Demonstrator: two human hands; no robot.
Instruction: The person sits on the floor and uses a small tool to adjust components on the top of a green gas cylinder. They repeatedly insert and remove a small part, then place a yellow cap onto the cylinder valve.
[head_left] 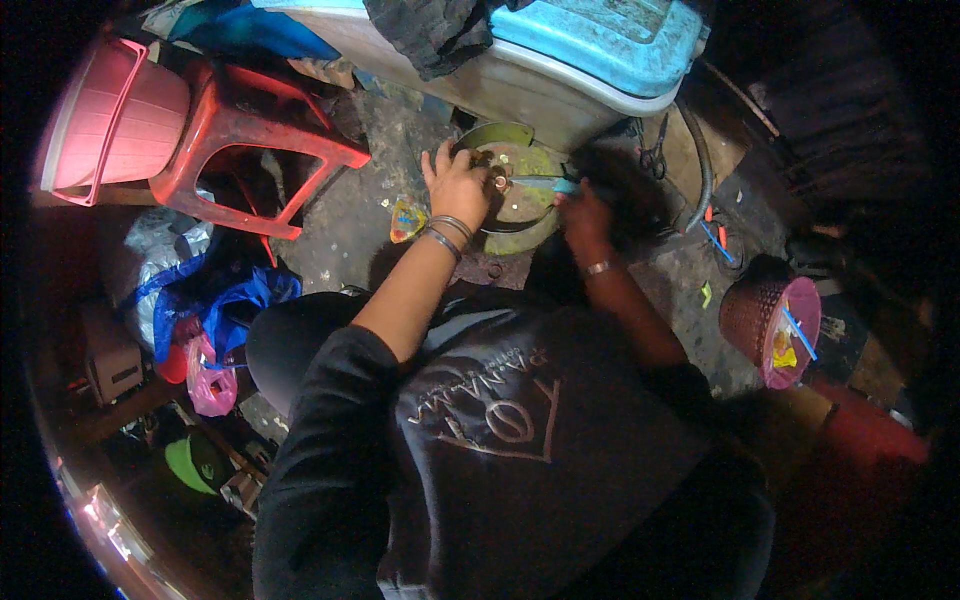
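Fingers of the left hand (458,183) are spread and pressed flat on top of a round greenish metal disc (512,190) that sits on the concrete floor (345,225), right up against the grey tub behind it. Looks like they're bracing it around the small hub in the middle. Two metal bangles (447,233) sit on that wrist.

The right hand (583,212) is curled closed around the grip of a light blue-handled tool (545,184), and the tool's tip points in at the disc's centre, just beside the left fingertips. It's dark on that side, so I can't make out exactly how the fingers wrap the handle. There's a bracelet on that wrist too.

Moving out from there: the disc is roughly top-centre of the view, directly in front of the person, who's wearing a dark sweatshirt with pale print on it. Behind the disc is the big grey tub with a light blue lid (600,40) and a dark cloth (430,35) draped over its edge. A red plastic stool (250,130) lies tipped over to the left, with a pink bucket (110,120) beside it. A small crumpled yellow wrapper (406,220) lies on the floor near the left wrist. Blue and pink plastic bags (215,320) are piled lower left. On the right, well apart from the hands, there's a small woven basket with a pink rim (765,320).
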